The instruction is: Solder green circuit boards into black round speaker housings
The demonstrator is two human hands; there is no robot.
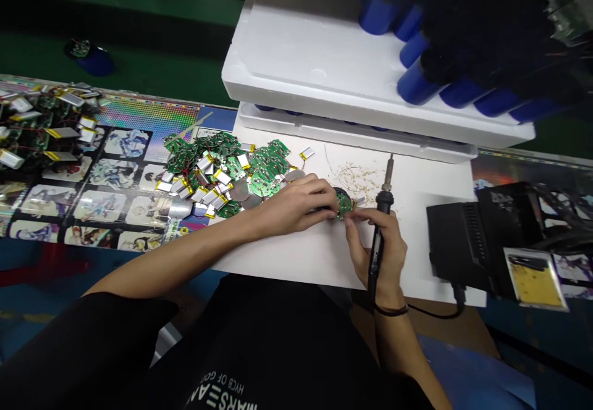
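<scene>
I am working at a glossy printed desk mat [99,212], with a white sheet [301,268] lying across it as my landmark. Beyond the white sheet, stacked white foam trays [324,70] are holding rows of blue cylinders [458,98], and just right of it a black soldering station [456,237] is standing beside a small yellow-padded tray [535,277]. At the white sheet's left end, a large heap of green circuit boards [273,166] is lying mixed with silver pouch batteries [206,163] and red wires, and more of these are spread further left of it. I cannot tell from here which boards are finished and which are not; only one is in my hands. That small round green circuit board [343,203] is sitting near the middle of the white sheet, where my left hand [296,203] is pinching it. My right hand [384,255] is clenching a black pen-style soldering iron [377,243], tip pointing up, while its fingertips [356,215] are touching the board. Pale solder crumbs [359,178] are scattered just above my hands.
</scene>
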